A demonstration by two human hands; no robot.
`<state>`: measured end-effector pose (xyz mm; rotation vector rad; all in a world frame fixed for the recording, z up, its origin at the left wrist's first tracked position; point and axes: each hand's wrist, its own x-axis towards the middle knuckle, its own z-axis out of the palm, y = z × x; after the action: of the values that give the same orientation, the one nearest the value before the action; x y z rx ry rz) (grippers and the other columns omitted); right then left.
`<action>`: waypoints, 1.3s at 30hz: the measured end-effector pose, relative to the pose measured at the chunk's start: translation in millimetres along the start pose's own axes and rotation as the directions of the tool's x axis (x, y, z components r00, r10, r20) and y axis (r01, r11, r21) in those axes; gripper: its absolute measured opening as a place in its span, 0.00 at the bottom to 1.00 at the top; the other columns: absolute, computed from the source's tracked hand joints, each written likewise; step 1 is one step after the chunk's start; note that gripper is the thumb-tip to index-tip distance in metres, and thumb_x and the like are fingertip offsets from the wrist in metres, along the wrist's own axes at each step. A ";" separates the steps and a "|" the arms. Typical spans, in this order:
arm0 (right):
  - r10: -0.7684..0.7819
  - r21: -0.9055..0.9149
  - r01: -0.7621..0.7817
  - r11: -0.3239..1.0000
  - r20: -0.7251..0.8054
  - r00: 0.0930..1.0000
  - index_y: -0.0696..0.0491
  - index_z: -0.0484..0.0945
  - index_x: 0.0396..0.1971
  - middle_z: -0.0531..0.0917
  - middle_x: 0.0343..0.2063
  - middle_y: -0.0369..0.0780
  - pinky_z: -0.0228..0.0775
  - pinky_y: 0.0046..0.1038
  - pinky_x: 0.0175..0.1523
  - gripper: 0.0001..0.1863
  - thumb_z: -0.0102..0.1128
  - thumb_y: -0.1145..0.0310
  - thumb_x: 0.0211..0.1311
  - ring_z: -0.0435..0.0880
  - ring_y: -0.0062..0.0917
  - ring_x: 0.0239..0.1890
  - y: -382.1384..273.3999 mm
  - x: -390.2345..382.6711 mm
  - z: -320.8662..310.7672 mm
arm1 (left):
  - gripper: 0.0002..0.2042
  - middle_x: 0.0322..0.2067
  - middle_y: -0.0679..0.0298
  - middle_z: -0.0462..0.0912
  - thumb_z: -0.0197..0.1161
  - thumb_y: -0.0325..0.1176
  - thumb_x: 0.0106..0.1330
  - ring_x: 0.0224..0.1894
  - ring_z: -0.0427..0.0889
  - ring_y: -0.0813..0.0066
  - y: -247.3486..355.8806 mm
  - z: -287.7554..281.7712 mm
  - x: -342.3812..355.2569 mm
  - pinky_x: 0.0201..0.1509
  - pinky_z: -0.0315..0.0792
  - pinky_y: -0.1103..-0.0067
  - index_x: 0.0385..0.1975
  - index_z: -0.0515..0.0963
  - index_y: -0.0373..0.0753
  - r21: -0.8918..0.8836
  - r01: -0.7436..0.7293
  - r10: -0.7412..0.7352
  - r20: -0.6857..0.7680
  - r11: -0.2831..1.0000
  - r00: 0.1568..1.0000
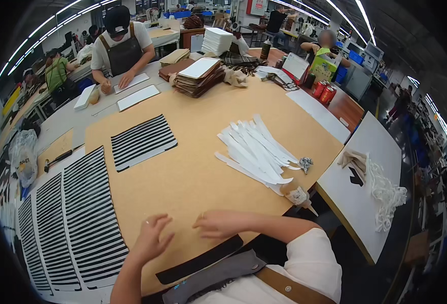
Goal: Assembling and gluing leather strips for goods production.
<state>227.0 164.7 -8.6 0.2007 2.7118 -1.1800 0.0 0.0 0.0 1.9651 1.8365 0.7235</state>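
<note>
Head view: left hand [153,238] and right hand [219,224] empty over tan tabletop [193,172]

Left hand with parted, loosely bent fingers and nothing in grasp. Right hand half open, turned inward toward the left one, with slightly curled fingers, likewise holding nothing. Well short of touching each other; impossible to tell whether resting on the surface or just above it. Nearest to both, a black strip [199,261], lying slantwise along the near edge, between the hands and a grey apron [221,273].

Farther off to the left, one striped panel [143,143] on the tabletop and three longer striped pieces [92,213] side by side, near a hammer [57,161]. To the right, a loose heap of white strips [256,149], with a crumpled grey wad [306,163] and a cone-tipped container [297,195] close by. Toward the far edge, a brown stack [198,85].
</note>
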 end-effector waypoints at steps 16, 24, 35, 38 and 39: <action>-0.314 -0.411 0.125 0.903 -0.433 0.845 0.51 0.74 0.49 0.75 0.44 0.40 0.64 0.36 0.56 0.18 0.55 0.56 0.66 0.74 0.33 0.49 -10.2 -39.7 117.7 | 0.17 0.37 0.61 0.75 0.69 0.39 0.56 0.42 0.73 0.62 53.7 90.0 -91.8 0.47 0.64 0.67 0.43 0.79 0.42 0.241 0.033 0.011 -0.178 0.970 0.984; -0.350 -0.392 0.157 0.907 -0.489 0.799 0.54 0.75 0.48 0.76 0.44 0.40 0.62 0.35 0.58 0.19 0.58 0.57 0.64 0.73 0.32 0.51 -11.8 -43.0 118.7 | 0.15 0.36 0.61 0.75 0.68 0.38 0.56 0.41 0.73 0.62 54.1 92.0 -92.9 0.45 0.64 0.67 0.42 0.79 0.42 0.211 0.020 0.030 -0.229 0.977 0.973; -0.356 -0.333 0.191 0.923 -0.554 0.753 0.54 0.77 0.44 0.77 0.43 0.39 0.63 0.35 0.57 0.14 0.60 0.66 0.60 0.74 0.32 0.50 -12.2 -37.1 126.4 | 0.09 0.33 0.61 0.75 0.67 0.30 0.55 0.39 0.74 0.62 50.1 96.6 -91.8 0.44 0.64 0.68 0.36 0.78 0.43 0.150 -0.007 0.049 -0.277 0.989 0.960; -0.322 -0.330 0.152 0.932 -0.556 0.766 0.53 0.77 0.42 0.77 0.44 0.38 0.63 0.34 0.56 0.12 0.61 0.67 0.59 0.74 0.32 0.50 -16.1 -34.4 124.8 | 0.06 0.33 0.61 0.75 0.65 0.27 0.56 0.39 0.73 0.62 50.3 99.1 -86.8 0.44 0.64 0.68 0.32 0.76 0.41 0.141 0.021 0.021 -0.284 0.990 0.959; -0.322 -0.333 0.143 0.932 -0.580 0.748 0.53 0.76 0.42 0.77 0.44 0.38 0.63 0.34 0.56 0.12 0.61 0.67 0.59 0.74 0.32 0.50 -17.0 -32.6 125.1 | 0.06 0.33 0.60 0.75 0.64 0.27 0.56 0.39 0.73 0.62 51.0 99.5 -85.0 0.43 0.64 0.68 0.31 0.75 0.41 0.152 0.025 0.020 -0.286 0.988 0.958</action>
<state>269.0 59.5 -73.3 0.2559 3.5528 -0.8843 97.2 -80.7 -61.4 2.0403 2.1193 0.9337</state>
